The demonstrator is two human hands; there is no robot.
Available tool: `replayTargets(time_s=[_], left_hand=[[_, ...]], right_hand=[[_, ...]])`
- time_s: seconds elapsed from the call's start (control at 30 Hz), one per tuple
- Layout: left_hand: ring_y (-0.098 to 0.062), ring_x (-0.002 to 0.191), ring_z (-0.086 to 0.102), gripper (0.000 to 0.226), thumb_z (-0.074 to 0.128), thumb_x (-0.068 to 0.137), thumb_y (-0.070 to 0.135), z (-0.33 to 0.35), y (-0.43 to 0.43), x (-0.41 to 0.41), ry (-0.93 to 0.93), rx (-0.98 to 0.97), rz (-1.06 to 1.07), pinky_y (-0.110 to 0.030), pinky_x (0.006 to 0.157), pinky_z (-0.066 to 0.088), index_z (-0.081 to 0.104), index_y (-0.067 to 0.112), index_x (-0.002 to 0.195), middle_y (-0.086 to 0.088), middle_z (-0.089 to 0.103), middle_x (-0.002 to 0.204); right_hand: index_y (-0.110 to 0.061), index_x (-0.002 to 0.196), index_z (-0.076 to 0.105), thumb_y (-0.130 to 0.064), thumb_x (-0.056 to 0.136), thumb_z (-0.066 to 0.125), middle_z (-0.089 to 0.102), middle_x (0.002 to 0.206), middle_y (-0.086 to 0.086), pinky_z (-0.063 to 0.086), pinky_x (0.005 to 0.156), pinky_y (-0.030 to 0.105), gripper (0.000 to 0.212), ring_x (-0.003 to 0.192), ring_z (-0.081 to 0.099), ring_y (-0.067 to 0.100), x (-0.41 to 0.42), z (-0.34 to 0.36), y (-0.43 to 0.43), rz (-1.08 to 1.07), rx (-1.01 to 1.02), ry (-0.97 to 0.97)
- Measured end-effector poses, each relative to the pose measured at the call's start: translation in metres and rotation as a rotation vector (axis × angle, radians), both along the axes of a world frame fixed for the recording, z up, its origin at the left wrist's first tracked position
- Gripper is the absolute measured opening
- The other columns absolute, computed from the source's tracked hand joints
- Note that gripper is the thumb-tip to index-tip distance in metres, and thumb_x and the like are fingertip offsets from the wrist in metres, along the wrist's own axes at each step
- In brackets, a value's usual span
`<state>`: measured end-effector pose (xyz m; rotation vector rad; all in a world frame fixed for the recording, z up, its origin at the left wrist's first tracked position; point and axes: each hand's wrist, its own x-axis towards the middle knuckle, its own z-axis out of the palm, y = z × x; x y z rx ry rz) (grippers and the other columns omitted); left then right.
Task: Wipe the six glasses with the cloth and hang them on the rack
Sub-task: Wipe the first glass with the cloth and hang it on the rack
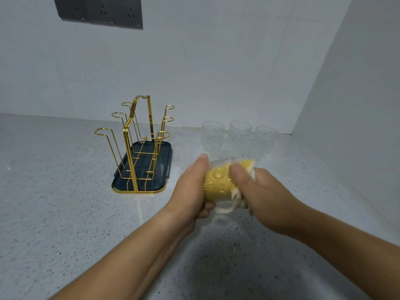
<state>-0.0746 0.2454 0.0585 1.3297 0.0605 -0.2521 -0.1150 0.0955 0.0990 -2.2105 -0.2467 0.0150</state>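
My left hand (190, 189) grips a clear glass (220, 205) lying on its side above the counter. A yellow and white cloth (223, 180) is stuffed into and around that glass, and my right hand (259, 191) holds the cloth with its thumb pressed on it. Several more clear glasses (213, 135) stand upright in a group behind my hands, near the back wall. The gold wire rack (134, 144) on its dark tray (164, 167) stands to the left, and none of its hooks carries a glass.
The speckled grey counter (65, 213) runs under everything. A white back wall and a white side wall (357, 105) close the corner on the right, just beside the glasses. A dark socket panel (99, 11) sits high on the back wall.
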Motion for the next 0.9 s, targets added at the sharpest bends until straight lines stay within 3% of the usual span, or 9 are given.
replayTargets(time_s=[0.1, 0.2, 0.3, 0.4, 0.47, 0.63, 0.73, 0.8, 0.9], left_hand=[[-0.009, 0.033, 0.034, 0.059, 0.044, 0.098, 0.055, 0.004, 0.008, 0.0, 0.469, -0.103, -0.272, -0.01, 0.032, 0.015, 0.066, 0.015, 0.062, -0.005, 0.055, 0.053], [-0.009, 0.033, 0.038, 0.06, 0.045, 0.098, 0.063, 0.002, 0.006, -0.005, 0.474, -0.123, -0.298, -0.01, 0.029, 0.02, 0.069, 0.014, 0.075, -0.006, 0.058, 0.056], [-0.015, 0.051, 0.06, 0.048, 0.054, 0.093, 0.068, -0.009, -0.004, -0.014, -0.041, 0.023, -0.048, -0.022, 0.04, 0.04, 0.059, 0.021, 0.101, 0.0, 0.064, 0.075], [-0.007, 0.073, 0.068, 0.035, 0.059, 0.086, 0.062, -0.025, -0.006, -0.016, -0.606, 0.225, 0.152, -0.026, 0.059, 0.054, 0.051, 0.032, 0.103, 0.01, 0.068, 0.089], [-0.007, 0.069, 0.066, 0.032, 0.053, 0.086, 0.06, -0.026, -0.004, -0.014, -0.672, 0.269, 0.181, -0.031, 0.058, 0.055, 0.051, 0.031, 0.1, 0.012, 0.066, 0.087], [-0.015, 0.044, 0.051, 0.043, 0.047, 0.1, 0.058, 0.001, -0.006, -0.004, 0.013, 0.043, 0.0, -0.02, 0.033, 0.031, 0.055, 0.017, 0.088, -0.002, 0.055, 0.065], [-0.012, 0.031, 0.042, 0.049, 0.047, 0.098, 0.057, 0.01, 0.005, 0.001, 0.465, -0.068, -0.269, -0.009, 0.031, 0.017, 0.061, 0.015, 0.078, -0.005, 0.054, 0.054], [-0.011, 0.032, 0.043, 0.053, 0.046, 0.097, 0.063, 0.01, 0.008, 0.002, 0.461, -0.054, -0.32, -0.009, 0.031, 0.019, 0.063, 0.016, 0.081, -0.005, 0.056, 0.057], [-0.012, 0.043, 0.049, 0.052, 0.045, 0.098, 0.066, 0.002, 0.0, -0.003, 0.14, 0.033, -0.156, -0.017, 0.034, 0.028, 0.063, 0.017, 0.097, -0.003, 0.06, 0.07]], right_hand=[[-0.04, 0.068, 0.049, -0.072, 0.092, 0.023, 0.05, 0.075, -0.02, 0.037, 0.072, 0.016, 0.048, 0.081, 0.048, -0.001, 0.004, -0.011, -0.008, 0.177, -0.433, -0.229], [-0.036, 0.066, 0.048, -0.068, 0.096, 0.028, 0.051, 0.066, -0.02, 0.033, 0.065, 0.012, 0.048, 0.076, 0.049, -0.003, 0.008, -0.019, -0.012, 0.142, -0.378, -0.213], [-0.018, 0.069, 0.063, -0.063, 0.099, 0.033, 0.067, 0.06, -0.014, 0.05, 0.061, 0.017, 0.062, 0.057, 0.061, -0.001, 0.008, -0.012, -0.006, -0.076, 0.141, 0.028], [-0.01, 0.092, 0.075, -0.058, 0.101, 0.041, 0.081, 0.089, 0.009, 0.06, 0.091, 0.041, 0.06, 0.089, 0.078, 0.027, 0.011, -0.006, -0.001, -0.201, 0.506, 0.289], [-0.008, 0.094, 0.075, -0.057, 0.102, 0.041, 0.08, 0.092, 0.014, 0.058, 0.096, 0.048, 0.061, 0.094, 0.076, 0.034, 0.007, -0.003, 0.002, -0.182, 0.549, 0.315], [-0.01, 0.071, 0.065, -0.053, 0.104, 0.038, 0.069, 0.06, -0.004, 0.053, 0.063, 0.022, 0.061, 0.057, 0.065, 0.005, -0.002, -0.006, 0.0, -0.047, 0.155, 0.018], [-0.023, 0.064, 0.054, -0.061, 0.097, 0.037, 0.053, 0.059, -0.012, 0.039, 0.064, 0.017, 0.054, 0.063, 0.052, 0.006, 0.002, -0.013, -0.008, 0.084, -0.267, -0.236], [-0.03, 0.062, 0.05, -0.063, 0.092, 0.032, 0.051, 0.061, -0.013, 0.037, 0.066, 0.016, 0.048, 0.065, 0.051, 0.004, 0.007, -0.017, -0.011, 0.113, -0.306, -0.273], [-0.015, 0.07, 0.063, -0.066, 0.1, 0.037, 0.065, 0.061, 0.001, 0.053, 0.059, 0.032, 0.065, 0.058, 0.062, 0.012, 0.011, -0.014, -0.007, -0.013, 0.036, -0.088]])
